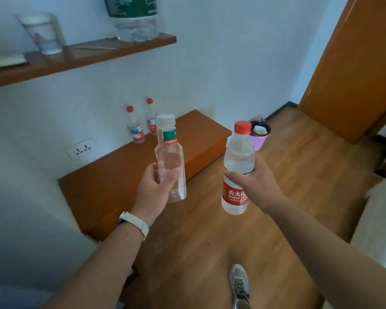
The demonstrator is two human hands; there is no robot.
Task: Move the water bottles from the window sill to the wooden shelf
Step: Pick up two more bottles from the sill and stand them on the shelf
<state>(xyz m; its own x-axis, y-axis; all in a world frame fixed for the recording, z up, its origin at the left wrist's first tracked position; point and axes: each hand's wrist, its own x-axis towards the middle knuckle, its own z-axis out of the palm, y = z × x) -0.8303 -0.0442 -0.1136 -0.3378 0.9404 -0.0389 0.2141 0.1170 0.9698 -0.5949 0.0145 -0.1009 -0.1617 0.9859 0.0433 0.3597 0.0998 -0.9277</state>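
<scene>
My left hand [157, 188] grips a clear square bottle [171, 150] with a white cap and a green label, held upright. My right hand [252, 181] grips a red-capped water bottle [239, 159] with a red label, also upright. Both bottles hang in the air over the low wooden shelf [112, 190] and the floor. Two more red-capped bottles [135, 126] [151, 117] stand at the back of that low shelf against the wall. The window sill is out of view.
A wooden wall shelf [80, 59] at upper left carries a large green-labelled bottle [134, 21], a plastic-wrapped cup [42, 34] and a thin stick. A pink bin [260, 139] sits on the wooden floor. An orange door [352, 63] stands right. A wall socket [81, 148] is at left.
</scene>
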